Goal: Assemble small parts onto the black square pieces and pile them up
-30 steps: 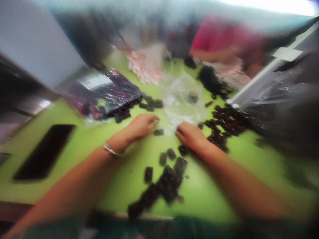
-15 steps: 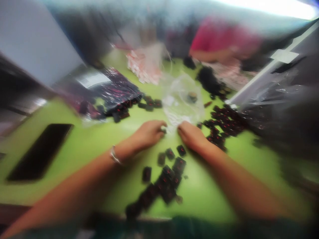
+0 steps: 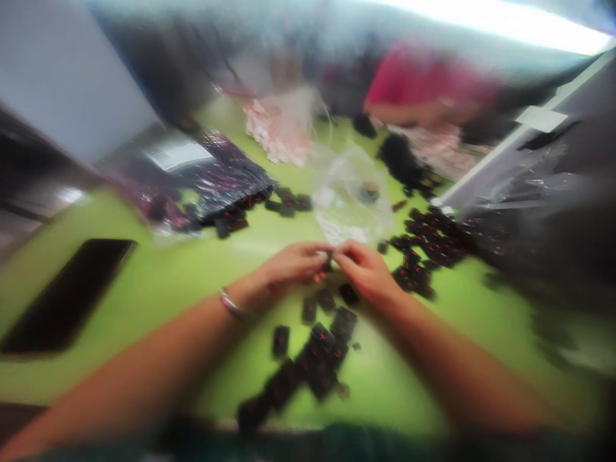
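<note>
The left hand [image 3: 297, 264] has shifted right to meet the right hand [image 3: 369, 269], its fingers pinching a small dark piece [image 3: 328, 258] just nearer than the clear bag [image 3: 351, 202], best kept steady there, though I can't tell whether the right's fingers grip it.

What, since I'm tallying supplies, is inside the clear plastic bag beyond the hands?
The clear plastic bag shows small white pieces near its front; whether the round dark object is inside is unclear. The right hand hides whatever lies behind it.
</note>
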`<control>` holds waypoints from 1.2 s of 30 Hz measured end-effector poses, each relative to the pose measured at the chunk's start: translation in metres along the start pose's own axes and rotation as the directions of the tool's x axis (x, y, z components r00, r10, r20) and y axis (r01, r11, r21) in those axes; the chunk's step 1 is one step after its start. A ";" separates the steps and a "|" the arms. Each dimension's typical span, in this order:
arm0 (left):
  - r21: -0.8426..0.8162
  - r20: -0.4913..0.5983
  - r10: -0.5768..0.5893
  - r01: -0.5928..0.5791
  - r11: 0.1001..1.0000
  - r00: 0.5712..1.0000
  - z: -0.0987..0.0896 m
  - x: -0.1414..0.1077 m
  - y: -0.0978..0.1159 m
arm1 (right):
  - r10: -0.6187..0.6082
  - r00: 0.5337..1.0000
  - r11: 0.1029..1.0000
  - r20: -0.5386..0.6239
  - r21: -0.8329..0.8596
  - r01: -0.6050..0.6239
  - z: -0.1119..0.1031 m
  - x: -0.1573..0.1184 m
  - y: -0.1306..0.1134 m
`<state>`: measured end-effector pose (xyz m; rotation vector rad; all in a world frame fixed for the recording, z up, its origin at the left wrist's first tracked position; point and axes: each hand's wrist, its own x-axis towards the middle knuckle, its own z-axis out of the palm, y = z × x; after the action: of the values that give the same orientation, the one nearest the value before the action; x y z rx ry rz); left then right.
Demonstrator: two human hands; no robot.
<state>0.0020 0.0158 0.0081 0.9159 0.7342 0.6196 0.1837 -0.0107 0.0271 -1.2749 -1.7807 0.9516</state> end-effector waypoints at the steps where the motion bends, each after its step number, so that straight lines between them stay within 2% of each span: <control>1: -0.003 -0.001 0.001 -0.001 1.000 1.000 0.000 0.000 0.000 | 0.009 1.000 1.000 0.001 -0.002 -0.009 0.000 0.000 0.001; 13: 0.015 -0.019 0.003 -0.002 1.000 1.000 0.002 -0.001 0.002 | 0.004 1.000 1.000 0.009 -0.023 -0.003 0.003 -0.001 0.003; 23: 0.090 -0.042 0.020 -0.016 0.996 0.999 0.001 0.000 -0.001 | -0.085 0.995 0.995 -0.056 -0.057 0.082 0.009 -0.002 0.005; 25: 0.109 -0.040 0.048 -0.043 0.993 0.998 0.002 0.000 0.000 | -0.043 0.996 0.999 -0.081 -0.011 0.042 0.010 -0.003 0.004; 28: 0.162 -0.041 0.109 -0.101 0.982 0.993 0.003 -0.002 0.001 | 0.121 0.989 0.985 -0.082 0.132 -0.110 0.010 -0.003 0.002; 31: 0.231 -0.044 0.171 -0.156 0.960 0.984 0.006 -0.004 0.003 | 0.275 0.961 0.919 0.034 0.285 -0.273 0.008 -0.001 0.000; 33: 0.215 -0.056 0.214 -0.198 0.956 0.975 0.009 -0.006 0.005 | 0.303 0.948 0.883 0.103 0.343 -0.319 0.006 0.000 -0.003; 36: 0.082 -0.082 0.288 -0.282 0.956 0.954 0.013 -0.006 0.008 | 0.232 0.970 0.907 0.072 0.345 -0.243 0.003 0.003 -0.004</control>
<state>0.0069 0.0093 0.0220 1.0735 0.7156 0.9017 0.1789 -0.0093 0.0300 -1.2635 -1.4114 1.3647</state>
